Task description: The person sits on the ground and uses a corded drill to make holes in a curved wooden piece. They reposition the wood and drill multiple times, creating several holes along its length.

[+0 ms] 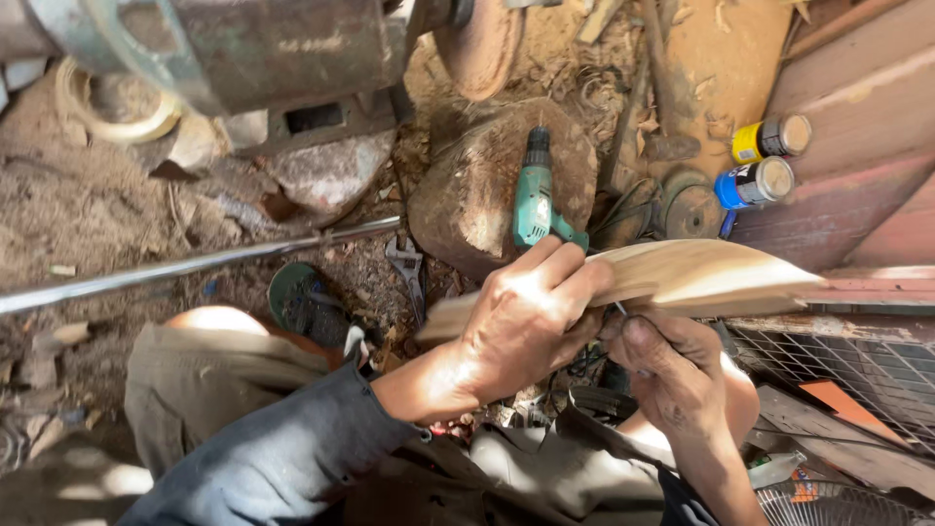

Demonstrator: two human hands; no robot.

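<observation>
Left hand (526,317) wraps the wood piece (682,276), fingers clamped over its top edge, near centre. The wood is a curved, pale slat running out to the right, held up in the air w/ no support under it. Right hand (672,375) is just below it, fingers pinched together on a thin dark tool (619,308); can't tell what kind, tip mostly hidden. Tip sits touching or just under the wood, close to the left-hand fingers.

Risks:
- tool slips off the curved face, pokes the left fingers, since they're right beside the tip
- slat is unsupported, could twist or flex in a one-hand grip
- drill (538,195) rests on the stump (487,190) far side, tilted, could roll off
- spray cans (765,161) far right, cluttered ground around the knees
</observation>
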